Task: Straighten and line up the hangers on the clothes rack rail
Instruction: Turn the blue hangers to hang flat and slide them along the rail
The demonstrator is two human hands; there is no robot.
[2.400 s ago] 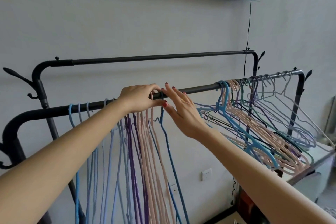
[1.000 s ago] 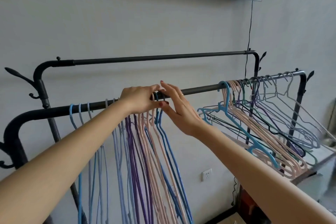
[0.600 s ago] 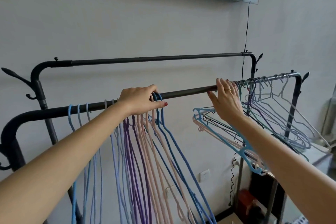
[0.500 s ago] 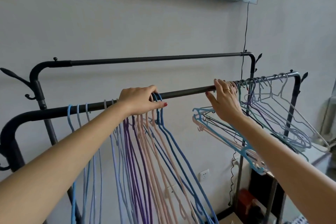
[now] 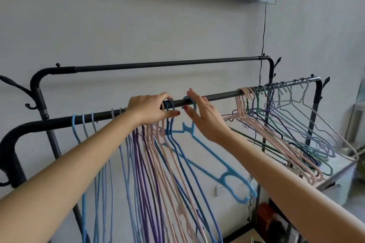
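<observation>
Head view: the front rail [image 5: 219, 98] of the black clothes rack is seen crossing the frame, with hangers hung along it in two lots. Toward the left end a straightened bunch [image 5: 158, 156] of blue, purple and pink hangers is hung close together. The left hand [image 5: 150, 110] is laid over their hooks with fingers curled round the rail, apparently so that the bunch is kept packed and stopped from sliding or swinging. Just beside it, a light blue hanger [image 5: 205, 154] is hooked on the rail at an angle, its body swung out toward the right. The right hand [image 5: 203, 116] is held against its hook with fingers nearly straight and spread, nothing being gripped; the hook seems to be pushed along toward the bunch. Toward the right end, a crooked lot [image 5: 276, 128] of pink, green and lilac hangers is left splayed, not yet lined up.
</observation>
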